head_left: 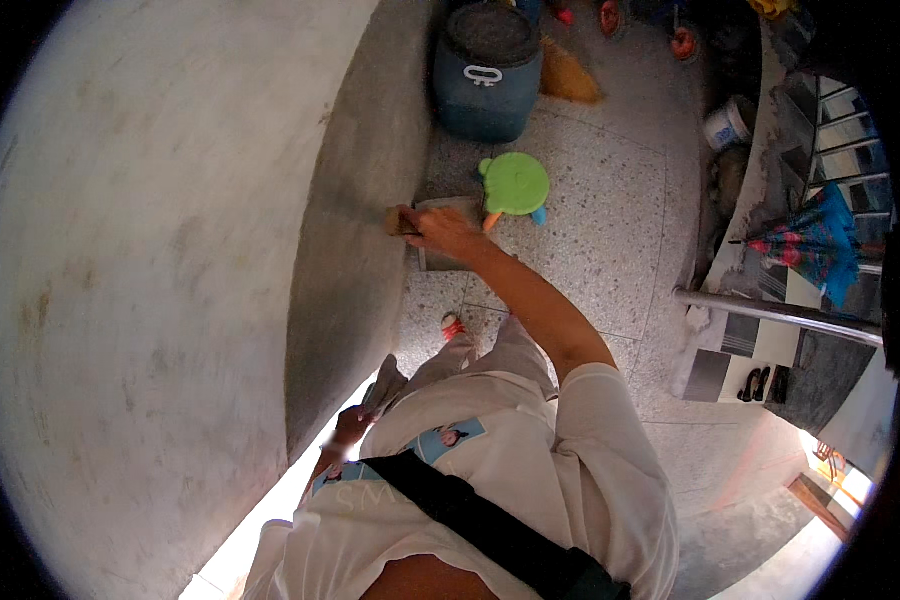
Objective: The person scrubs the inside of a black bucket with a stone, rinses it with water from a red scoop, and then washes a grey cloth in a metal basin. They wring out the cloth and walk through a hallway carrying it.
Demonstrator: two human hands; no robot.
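Green stool (515,183), blue bin (482,85) behind, umbrella (815,243) right

wall (150,300) left | stool (515,183) right | bin (485,70) behind stool

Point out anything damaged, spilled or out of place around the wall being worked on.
Nothing looks spilled or broken. The right hand presses a small tan block against the grey plaster wall. The round green plastic stool and blue lidded drum stand upright on the speckled terrazzo floor.
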